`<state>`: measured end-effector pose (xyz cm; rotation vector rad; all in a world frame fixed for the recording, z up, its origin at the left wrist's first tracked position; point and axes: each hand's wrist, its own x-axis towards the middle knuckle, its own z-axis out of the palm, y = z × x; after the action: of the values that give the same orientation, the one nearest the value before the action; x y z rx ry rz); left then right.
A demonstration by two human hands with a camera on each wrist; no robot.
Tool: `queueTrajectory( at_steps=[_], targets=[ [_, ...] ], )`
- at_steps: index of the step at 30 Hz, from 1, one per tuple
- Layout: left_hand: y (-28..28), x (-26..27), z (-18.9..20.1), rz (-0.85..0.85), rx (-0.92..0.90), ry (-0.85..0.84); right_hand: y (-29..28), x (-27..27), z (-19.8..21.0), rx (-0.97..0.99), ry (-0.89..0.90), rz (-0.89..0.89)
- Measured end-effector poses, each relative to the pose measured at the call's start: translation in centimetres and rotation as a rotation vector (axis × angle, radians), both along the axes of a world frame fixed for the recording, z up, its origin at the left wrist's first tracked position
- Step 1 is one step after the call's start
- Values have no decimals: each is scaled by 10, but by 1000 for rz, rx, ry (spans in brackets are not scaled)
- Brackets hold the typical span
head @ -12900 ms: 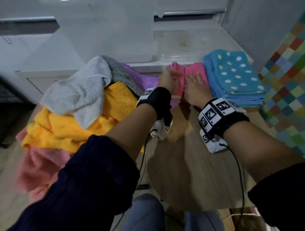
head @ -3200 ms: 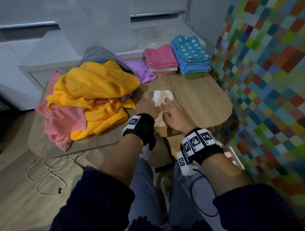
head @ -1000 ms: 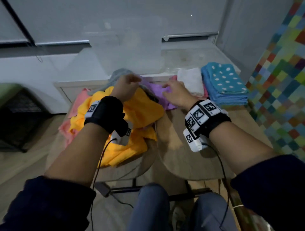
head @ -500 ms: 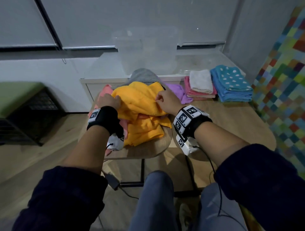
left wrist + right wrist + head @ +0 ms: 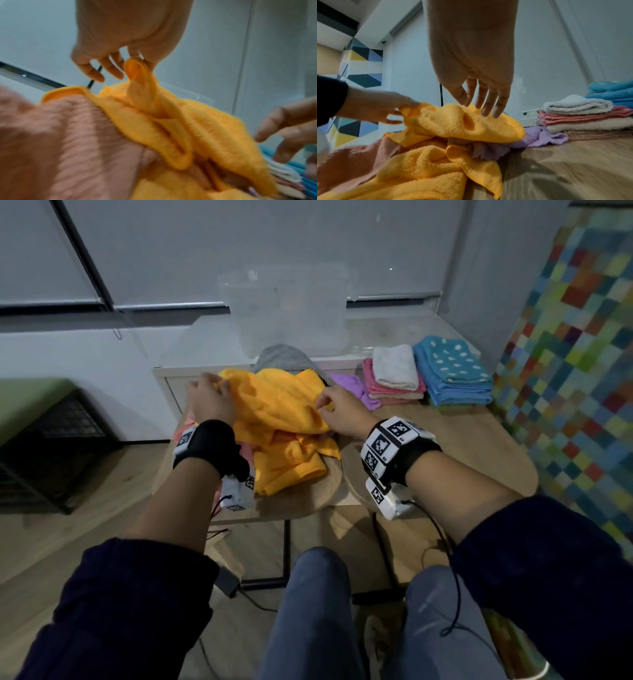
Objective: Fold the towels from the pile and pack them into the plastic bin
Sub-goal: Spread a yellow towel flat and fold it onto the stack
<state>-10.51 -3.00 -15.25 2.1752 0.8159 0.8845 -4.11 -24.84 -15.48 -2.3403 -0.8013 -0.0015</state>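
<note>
A loose pile of towels lies on the left side of the wooden table (image 5: 445, 440), with a yellow towel (image 5: 274, 405) on top. My left hand (image 5: 221, 385) pinches that towel's left edge (image 5: 135, 63) between thumb and finger and holds it raised. My right hand (image 5: 320, 405) is at the towel's right side, its straight fingers (image 5: 488, 106) touching the yellow cloth (image 5: 462, 121). A second yellow towel (image 5: 428, 169), a pink towel (image 5: 60, 135) and a purple towel (image 5: 539, 135) lie underneath. The clear plastic bin (image 5: 287, 313) stands behind the pile on a white ledge.
Two folded stacks sit at the table's back right: a white towel on pink ones (image 5: 394, 371) and blue dotted towels (image 5: 452, 368). A grey towel (image 5: 284, 359) lies behind the pile. A dark wire crate (image 5: 51, 446) stands on the floor at left, a colourful tiled wall (image 5: 582, 371) at right.
My left hand has moved from the pile's left side to the yellow towel's left edge and lifted it. My right hand stays on the towel's right side.
</note>
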Motion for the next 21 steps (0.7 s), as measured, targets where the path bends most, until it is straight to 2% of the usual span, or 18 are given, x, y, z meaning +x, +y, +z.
queueTrajectory(
  at_steps=[2, 3, 6, 9, 12, 15, 21],
  targets=[
    [-21, 5, 13, -189, 0, -221, -2, -2, 4, 10, -9, -27],
    [-33, 6, 20, -293, -8, -280, -2, -4, 8, 35, -22, -47],
    [-73, 5, 43, -576, 76, -323, -4, -12, 31, 233, -83, -68],
    [-105, -1, 70, -794, 230, -364, -18, -21, 61, 419, 46, 114],
    [-130, -8, 100, -891, 233, -498, -49, -37, 84, 612, 284, 242],
    [-156, -14, 122, -927, 231, -595, -85, -49, 97, 665, 324, 175],
    [-208, -12, 116, -1114, 203, -439, -143, -66, 95, 609, 304, 74]
  ],
)
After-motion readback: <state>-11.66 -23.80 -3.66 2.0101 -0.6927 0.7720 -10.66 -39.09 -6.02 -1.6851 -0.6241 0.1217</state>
